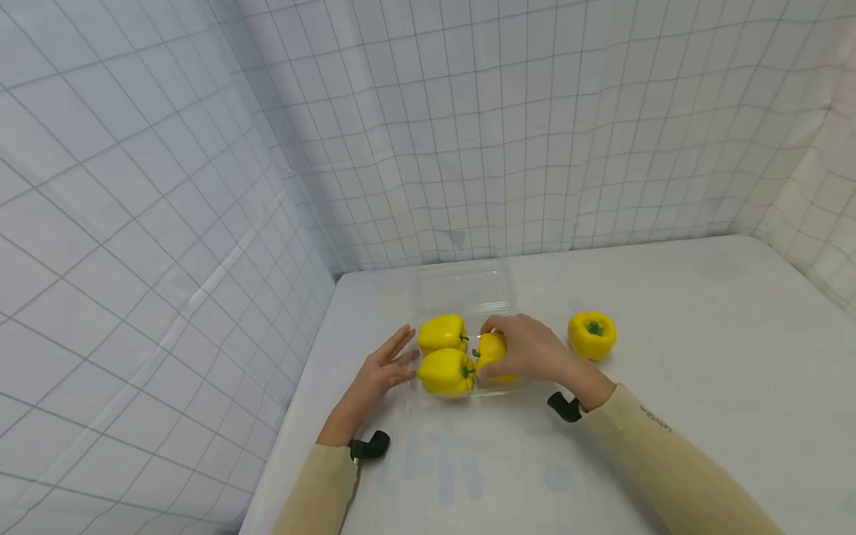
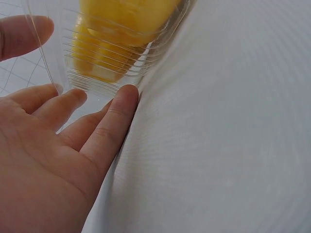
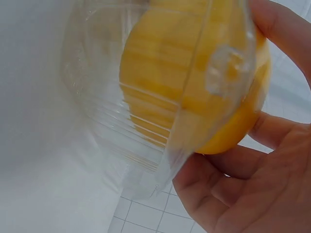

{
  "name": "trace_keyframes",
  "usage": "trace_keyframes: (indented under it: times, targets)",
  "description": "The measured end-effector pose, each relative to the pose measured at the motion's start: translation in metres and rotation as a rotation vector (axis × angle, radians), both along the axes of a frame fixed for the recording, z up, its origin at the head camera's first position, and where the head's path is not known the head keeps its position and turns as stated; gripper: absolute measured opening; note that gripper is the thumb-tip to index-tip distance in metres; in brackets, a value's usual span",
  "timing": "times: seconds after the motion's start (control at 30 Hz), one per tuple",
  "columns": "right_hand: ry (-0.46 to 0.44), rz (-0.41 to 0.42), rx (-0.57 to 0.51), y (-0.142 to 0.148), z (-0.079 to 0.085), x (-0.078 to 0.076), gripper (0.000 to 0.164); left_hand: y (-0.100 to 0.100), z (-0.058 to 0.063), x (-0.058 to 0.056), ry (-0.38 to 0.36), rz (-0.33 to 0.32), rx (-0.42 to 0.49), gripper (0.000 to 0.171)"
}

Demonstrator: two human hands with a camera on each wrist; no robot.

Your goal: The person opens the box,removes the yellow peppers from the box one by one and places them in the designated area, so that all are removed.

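A clear plastic clamshell box (image 1: 491, 391) lies on the table with its lid (image 1: 461, 288) folded back. Two yellow bell peppers, a rear one (image 1: 441, 334) and a front one (image 1: 444, 371), fill its left side, stems to the right. My right hand (image 1: 528, 348) grips a third yellow bell pepper (image 3: 165, 73) in the box's right side; its stem points left. The thumb and fingers curl round it. My left hand (image 1: 377, 375) has its fingers extended, and the fingertips (image 2: 127, 94) rest at the box's ribbed left wall.
Right of the box stands another yellow bell pepper (image 1: 592, 336), stem up. White table cloth (image 1: 702, 357) spreads beneath everything. Grid-patterned curtains (image 1: 481, 134) rise behind and at both sides. A black wrist mount (image 1: 370, 446) sits on the left wrist.
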State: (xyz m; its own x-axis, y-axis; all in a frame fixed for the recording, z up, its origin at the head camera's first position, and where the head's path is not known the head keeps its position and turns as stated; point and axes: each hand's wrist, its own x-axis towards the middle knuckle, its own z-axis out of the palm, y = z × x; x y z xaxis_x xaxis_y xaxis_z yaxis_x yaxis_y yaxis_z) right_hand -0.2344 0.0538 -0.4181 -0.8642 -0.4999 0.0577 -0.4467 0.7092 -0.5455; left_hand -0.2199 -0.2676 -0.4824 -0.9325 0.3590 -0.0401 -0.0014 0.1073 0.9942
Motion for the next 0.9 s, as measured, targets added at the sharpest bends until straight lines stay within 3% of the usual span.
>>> trace_keyframes:
  times: [0.27, 0.6, 0.9]
  targets:
    - [0.012, -0.016, -0.082, 0.003, 0.001, 0.003, 0.065, 0.000, 0.000, 0.000, -0.018, -0.002, 0.006, 0.075]
    - [0.098, -0.053, -0.219, 0.010, 0.007, 0.009, 0.063, 0.000, 0.000, -0.001, -0.016, 0.001, 0.010, 0.077]
    - [0.146, -0.059, -0.271, 0.017, 0.012, 0.012, 0.063, 0.001, 0.003, 0.000, -0.010, 0.005, -0.003, 0.078]
